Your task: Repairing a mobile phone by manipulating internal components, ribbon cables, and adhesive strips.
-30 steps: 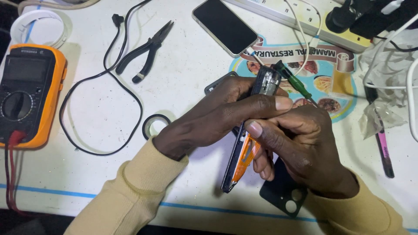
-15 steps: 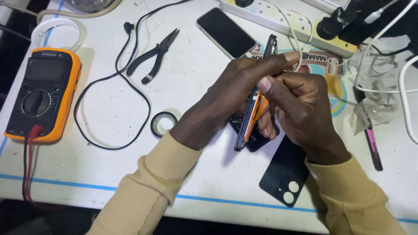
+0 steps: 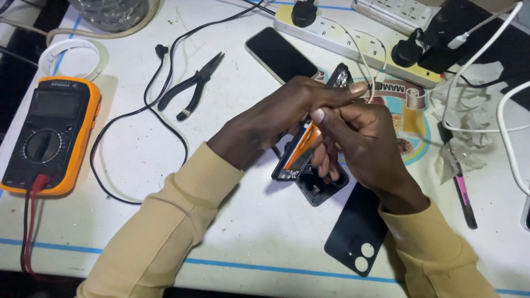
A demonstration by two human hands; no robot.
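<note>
Nearest me lies the detached black back cover [image 3: 358, 232] on the white table [image 3: 243, 243]; just above it, my left hand [image 3: 276, 118] grips the opened phone [image 3: 301, 152] on edge, tilted over a dark frame piece [image 3: 320, 190], while my right hand [image 3: 359, 140] pinches a thin orange pry tool [image 3: 302, 148] against its inside face. The step in hand appears to be prying within the opened body — the next move likely calls for a shallow, steady lever. Farther off: black pliers [image 3: 193, 85], an orange multimeter [image 3: 49, 135], a second phone [image 3: 281, 54] — then the power strip [image 3: 353, 41].
</note>
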